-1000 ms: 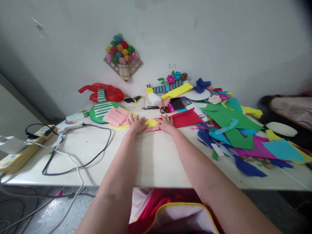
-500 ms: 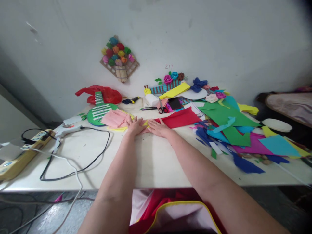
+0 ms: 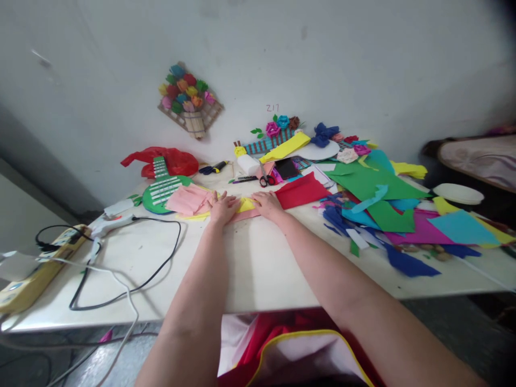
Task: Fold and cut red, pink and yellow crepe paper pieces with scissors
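My left hand (image 3: 223, 208) lies flat on layered craft paper, its fingers stretched forward. Beside it, to the right, my right hand (image 3: 268, 206) rests palm down on the same layers with fingers extended. A piece of yellow paper (image 3: 245, 205) shows between the hands, and a pink paper strip (image 3: 245, 216) runs along its near edge. Crumpled pink paper (image 3: 187, 199) touches the fingertips of my left hand. Red paper (image 3: 304, 191) stretches out to the right of my right hand. What lies under the palms is hidden.
Behind the hands lie scissors (image 3: 266, 180) and pens (image 3: 245, 179). A green guitar-shaped craft (image 3: 155, 203) stands left. A glue gun (image 3: 110, 226), its cable and a power strip (image 3: 40, 271) occupy the left side. Green sheets (image 3: 374, 180) and coloured scraps cover the right.
My right hand has slid to the right, away from my left hand. More yellow paper shows between them. My left hand stays about where it was; the view has tilted slightly.
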`<act>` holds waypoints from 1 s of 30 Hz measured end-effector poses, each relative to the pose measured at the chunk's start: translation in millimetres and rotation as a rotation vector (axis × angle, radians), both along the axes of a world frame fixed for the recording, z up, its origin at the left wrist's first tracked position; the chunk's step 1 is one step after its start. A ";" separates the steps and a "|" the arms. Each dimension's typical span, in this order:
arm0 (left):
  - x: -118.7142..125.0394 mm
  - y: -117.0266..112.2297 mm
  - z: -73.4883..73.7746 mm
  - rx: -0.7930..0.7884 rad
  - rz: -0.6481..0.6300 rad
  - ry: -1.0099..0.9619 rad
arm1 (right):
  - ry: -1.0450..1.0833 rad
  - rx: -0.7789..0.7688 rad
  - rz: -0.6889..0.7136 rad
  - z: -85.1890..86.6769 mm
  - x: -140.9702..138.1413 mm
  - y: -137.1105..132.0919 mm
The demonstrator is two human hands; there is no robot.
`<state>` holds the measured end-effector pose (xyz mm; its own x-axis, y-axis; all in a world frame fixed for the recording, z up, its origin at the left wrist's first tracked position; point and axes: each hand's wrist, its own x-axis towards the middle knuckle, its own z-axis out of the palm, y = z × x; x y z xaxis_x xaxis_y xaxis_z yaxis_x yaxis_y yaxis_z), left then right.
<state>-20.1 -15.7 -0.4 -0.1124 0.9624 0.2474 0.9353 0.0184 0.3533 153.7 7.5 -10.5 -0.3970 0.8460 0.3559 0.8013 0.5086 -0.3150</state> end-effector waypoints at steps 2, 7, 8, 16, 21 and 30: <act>2.5 1.2 -1.3 0.030 -0.006 -0.001 | 0.024 0.034 -0.014 0.7 2.0 -0.3; 6.2 3.2 -4.3 0.027 -0.029 -0.024 | -0.011 0.038 -0.022 -2.0 1.8 0.3; 6.2 3.4 -4.6 0.023 -0.031 -0.025 | -0.026 0.023 -0.037 -2.9 1.5 0.9; 4.8 4.9 -6.3 0.044 -0.048 -0.015 | -0.104 -0.028 -0.084 -4.7 1.1 3.0; 6.4 4.5 -3.9 0.043 -0.053 -0.047 | -0.067 -0.021 -0.064 -4.7 1.4 2.5; 8.8 1.5 -1.9 0.164 -0.135 -0.026 | 0.106 -0.014 -0.044 -4.7 2.5 6.8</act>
